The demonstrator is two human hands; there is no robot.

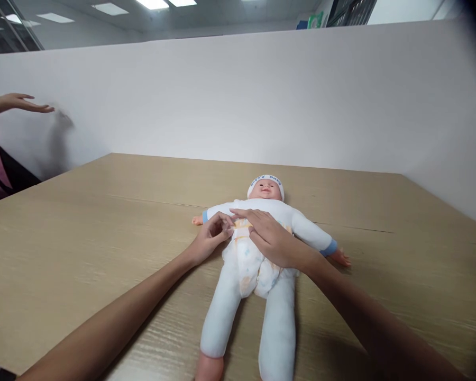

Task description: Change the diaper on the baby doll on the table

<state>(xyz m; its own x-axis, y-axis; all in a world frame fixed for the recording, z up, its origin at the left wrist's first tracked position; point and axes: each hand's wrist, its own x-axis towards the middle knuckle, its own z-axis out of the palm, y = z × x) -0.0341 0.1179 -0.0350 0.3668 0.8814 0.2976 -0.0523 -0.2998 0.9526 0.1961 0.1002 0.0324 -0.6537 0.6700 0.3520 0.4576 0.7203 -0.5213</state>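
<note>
A baby doll (265, 189) in a white suit with blue cuffs and a white printed cap lies on its back, head away from me. Around its hips is a white diaper (246, 259) with orange and blue prints. At the diaper's left waist edge, my left hand (210, 241) is closed, thumb and fingers pinching the side. My right hand (275, 241) rests across the front of the waist, palm down, its fingers stretched toward the left hand. It covers the right part of the waistband.
The doll lies on a wide wooden table (103, 233). A white partition (222, 100) stands behind it and along the right. At the far left, another person's hand (26, 103) is held out, palm up, beside the table.
</note>
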